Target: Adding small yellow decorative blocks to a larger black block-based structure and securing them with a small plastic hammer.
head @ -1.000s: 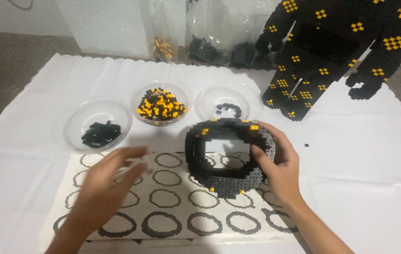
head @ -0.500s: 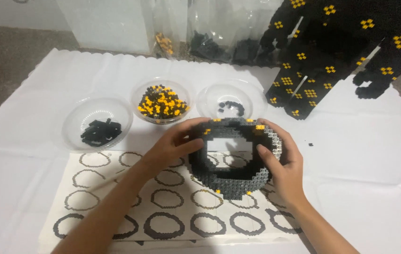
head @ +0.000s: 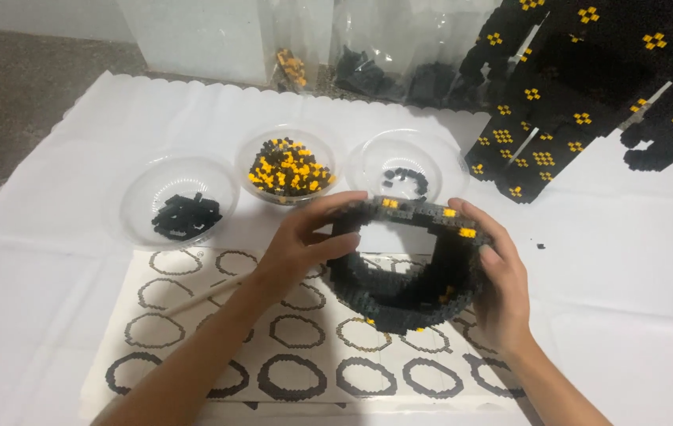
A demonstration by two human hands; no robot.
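Observation:
Both my hands hold a black ring-shaped block build (head: 407, 268) with a few yellow blocks on its top edge, tilted upright above a printed sheet of ring outlines (head: 289, 347). My left hand (head: 305, 237) grips the ring's left side, fingers over the top rim. The right side is gripped by my right hand (head: 498, 284), its fingers curled over the rim.
Three clear bowls stand behind the sheet: one with black blocks (head: 183, 207), one with mixed yellow and black blocks (head: 289, 170), one with few black pieces (head: 407, 170). A large black and yellow block figure (head: 581, 102) stands at the back right. Clear bags (head: 376, 55) lie behind.
My left hand rose from the printed sheet and took hold of the ring's left side. The ring has been tilted more upright between both hands.

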